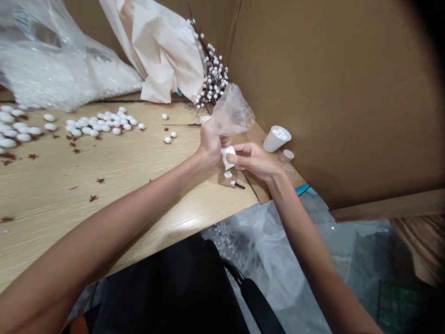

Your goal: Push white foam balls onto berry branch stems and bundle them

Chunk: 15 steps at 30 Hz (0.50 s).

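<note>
My left hand (pixel 210 143) is closed around the neck of a clear plastic bag (pixel 233 111), which bulges out above the fist. Just below it, my right hand (pixel 255 160) pinches a small white piece (pixel 228 156) between thumb and fingers; whether this is the bag's lower end or a separate thing, I cannot tell. Under the hands lies a small brown card (pixel 222 180) with a white dab (pixel 228 174) on it. A short black stick (pixel 239 186) with a white tip rests at its edge. Left of my fist, a thin dark stem (pixel 181 125) lies on the table.
White oval beads (pixel 100 121) and brown star-shaped bits (pixel 100 181) are scattered on the wooden table (pixel 139 204). A paper cup (pixel 271 141) of white balls tilts beside a tape roll (pixel 287 155). White-berried stems (pixel 215 76) and a bead bag (pixel 76 79) stand behind. Cardboard (pixel 330 93) walls the right.
</note>
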### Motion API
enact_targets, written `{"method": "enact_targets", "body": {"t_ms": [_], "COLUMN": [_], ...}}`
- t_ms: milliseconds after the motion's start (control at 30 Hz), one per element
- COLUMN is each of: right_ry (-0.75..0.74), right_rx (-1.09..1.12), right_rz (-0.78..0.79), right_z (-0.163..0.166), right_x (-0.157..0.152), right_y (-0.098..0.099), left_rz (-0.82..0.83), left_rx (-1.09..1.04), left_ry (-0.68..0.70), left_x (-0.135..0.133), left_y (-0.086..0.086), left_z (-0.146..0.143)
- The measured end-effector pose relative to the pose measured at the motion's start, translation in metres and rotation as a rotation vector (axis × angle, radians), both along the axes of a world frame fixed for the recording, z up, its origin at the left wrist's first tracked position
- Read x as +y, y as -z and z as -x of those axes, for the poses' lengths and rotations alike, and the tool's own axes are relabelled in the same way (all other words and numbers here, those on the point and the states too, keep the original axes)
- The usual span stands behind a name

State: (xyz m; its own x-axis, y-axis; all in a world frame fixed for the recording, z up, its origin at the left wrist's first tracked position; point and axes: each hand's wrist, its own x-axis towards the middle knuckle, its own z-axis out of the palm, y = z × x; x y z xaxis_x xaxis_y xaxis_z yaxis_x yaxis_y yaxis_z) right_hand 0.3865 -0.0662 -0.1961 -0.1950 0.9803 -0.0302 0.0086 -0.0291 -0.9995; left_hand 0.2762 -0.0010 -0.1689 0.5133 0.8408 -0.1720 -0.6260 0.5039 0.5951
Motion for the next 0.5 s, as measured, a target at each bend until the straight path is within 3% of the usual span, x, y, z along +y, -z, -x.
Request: {"method": "enact_targets", "body": {"t_ms": [500], "right_ry": [0.074], "right_rx": [-0.042], "right_rz": [-0.044], "right_z": [0.0019], "right_x": [-0.0097], "right_y": [0.0021], "left_rz": [-0.034], "left_rx": [0.008], "left_ry": [0.000], "left_x": [-0.0108], "left_y": [-0.0016], "left_z": [-0.0016]}}
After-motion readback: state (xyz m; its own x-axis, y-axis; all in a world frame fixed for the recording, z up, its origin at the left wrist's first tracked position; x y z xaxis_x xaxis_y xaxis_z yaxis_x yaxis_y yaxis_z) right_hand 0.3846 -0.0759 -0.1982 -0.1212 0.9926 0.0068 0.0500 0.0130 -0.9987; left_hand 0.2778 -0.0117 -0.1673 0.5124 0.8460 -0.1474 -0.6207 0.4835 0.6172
